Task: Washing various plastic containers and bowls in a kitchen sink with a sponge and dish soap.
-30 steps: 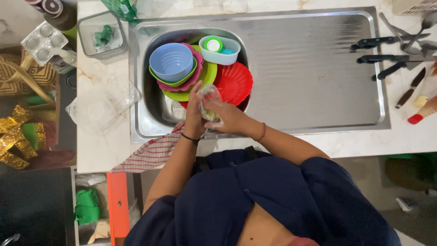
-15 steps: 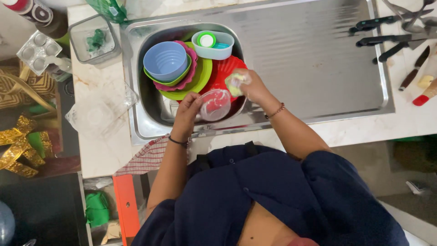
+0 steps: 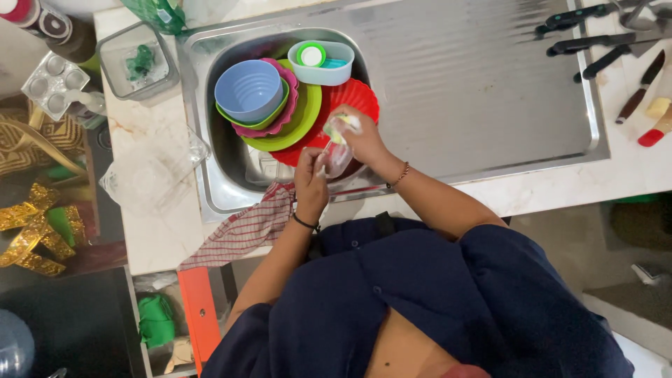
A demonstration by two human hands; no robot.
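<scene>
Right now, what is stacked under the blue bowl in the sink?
Under the blue bowl sit a green bowl, a pink bowl, a lime-green plate and a red plate. The bowls' insides and the sink floor beneath are covered.

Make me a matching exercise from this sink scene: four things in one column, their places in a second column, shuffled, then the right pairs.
Things:
1. blue bowl
2. red plate
3. checked cloth
4. black-handled knives

Places:
A. draped over the sink's front edge
B. on the draining board, far right
C. on top of the stacked bowls in the sink
D. in the sink, under the person's hands

Pairs: 1-C, 2-D, 3-A, 4-B
</scene>
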